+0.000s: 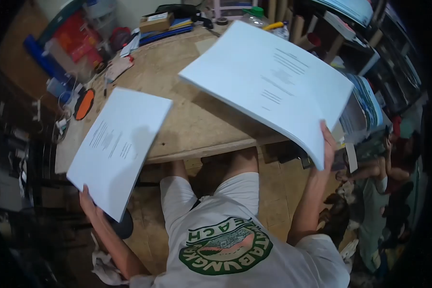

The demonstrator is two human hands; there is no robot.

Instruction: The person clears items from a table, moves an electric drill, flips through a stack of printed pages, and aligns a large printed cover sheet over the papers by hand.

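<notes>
My left hand (89, 204) grips the lower edge of a stack of white printed paper (115, 144), its thumb on top. The stack lies partly over the table's left front edge. On the right, my right hand (327, 146) is closed round the near corner of another printed paper stack (273, 77). That stack is tilted and bends down toward the hand, with a shadow under it on the wooden table (177, 129). Each sheet on top shows short blocks of centred text.
An orange and black object (84, 104) and cables sit at the table's left edge. Blue folders (165, 34) and a green-capped bottle (256, 17) stand at the back. Shelves with papers are at the right. Another person (393, 163) and a dog (334, 216) are at the lower right.
</notes>
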